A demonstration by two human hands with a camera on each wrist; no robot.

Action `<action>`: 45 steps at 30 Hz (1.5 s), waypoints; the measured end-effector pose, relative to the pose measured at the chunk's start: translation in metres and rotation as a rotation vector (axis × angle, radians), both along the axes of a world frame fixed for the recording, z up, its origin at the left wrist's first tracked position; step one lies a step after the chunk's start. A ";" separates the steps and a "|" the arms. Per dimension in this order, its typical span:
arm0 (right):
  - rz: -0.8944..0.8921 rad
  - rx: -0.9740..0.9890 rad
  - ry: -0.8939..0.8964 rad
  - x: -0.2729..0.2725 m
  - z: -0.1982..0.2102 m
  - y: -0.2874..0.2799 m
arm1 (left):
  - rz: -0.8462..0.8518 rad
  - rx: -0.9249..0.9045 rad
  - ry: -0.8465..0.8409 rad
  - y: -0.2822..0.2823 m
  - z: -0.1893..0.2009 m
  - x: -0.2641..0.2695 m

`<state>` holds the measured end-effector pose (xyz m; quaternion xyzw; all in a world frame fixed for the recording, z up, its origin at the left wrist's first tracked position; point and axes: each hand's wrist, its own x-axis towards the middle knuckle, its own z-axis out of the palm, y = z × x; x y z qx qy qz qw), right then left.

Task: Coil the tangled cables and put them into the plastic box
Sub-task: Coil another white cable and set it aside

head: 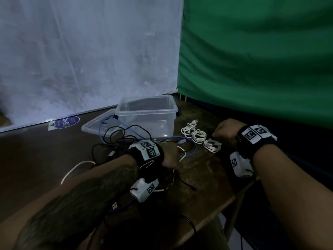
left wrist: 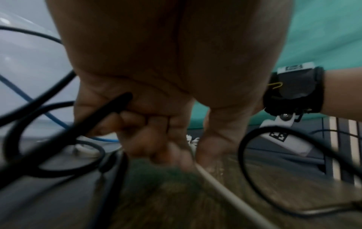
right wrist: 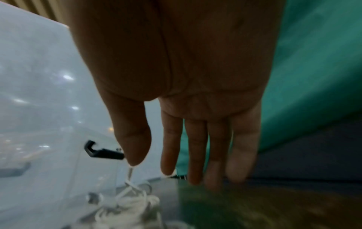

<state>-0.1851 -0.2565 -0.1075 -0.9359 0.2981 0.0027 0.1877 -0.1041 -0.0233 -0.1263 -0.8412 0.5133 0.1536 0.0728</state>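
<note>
Head view shows your left hand point(head: 170, 156) curled around a black cable point(left wrist: 94, 119) and a white cable point(left wrist: 225, 190) trailing toward you. Your right hand point(right wrist: 195, 108) hangs with fingers straight, close together, above the white coils point(head: 198, 136) beside the box point(head: 146, 116).

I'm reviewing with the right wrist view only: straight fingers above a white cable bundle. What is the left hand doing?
Observer: The left wrist view shows the left hand with its fingers curled round a black cable.
Operator: Is anything in the plastic box yet?
Observer: In the head view, the plastic box has no cables inside that I can see.
Operator: Where is its lid?
Observer: The lid lies flat, left of the box.
</note>
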 end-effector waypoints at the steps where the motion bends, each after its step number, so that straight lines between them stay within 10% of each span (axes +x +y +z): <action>1: 0.043 -0.047 -0.084 -0.001 0.008 0.008 | 0.017 -0.033 -0.004 0.002 0.002 0.001; 4: 0.277 0.163 -0.421 0.001 0.027 0.043 | 0.097 -0.231 0.058 0.014 0.020 0.001; 10: 0.679 0.307 -0.321 0.027 0.050 0.104 | 0.190 -0.669 0.121 0.041 0.069 0.017; 16: 0.467 0.309 -0.673 0.035 0.092 0.112 | 0.263 -0.995 0.688 0.071 0.089 0.027; 24: 0.111 0.699 -1.228 0.026 0.142 0.080 | 0.313 -1.053 0.741 0.114 0.079 0.054; 34: 0.583 0.589 -0.550 0.032 0.097 0.158 | 0.238 -1.390 0.599 0.095 0.144 0.038; 41: 0.583 0.811 -0.772 0.039 0.117 0.169 | 0.174 -1.311 0.911 0.082 0.122 0.028; 45: 0.530 0.755 -0.809 0.039 0.123 0.160 | 0.064 -1.114 0.816 0.083 0.089 0.016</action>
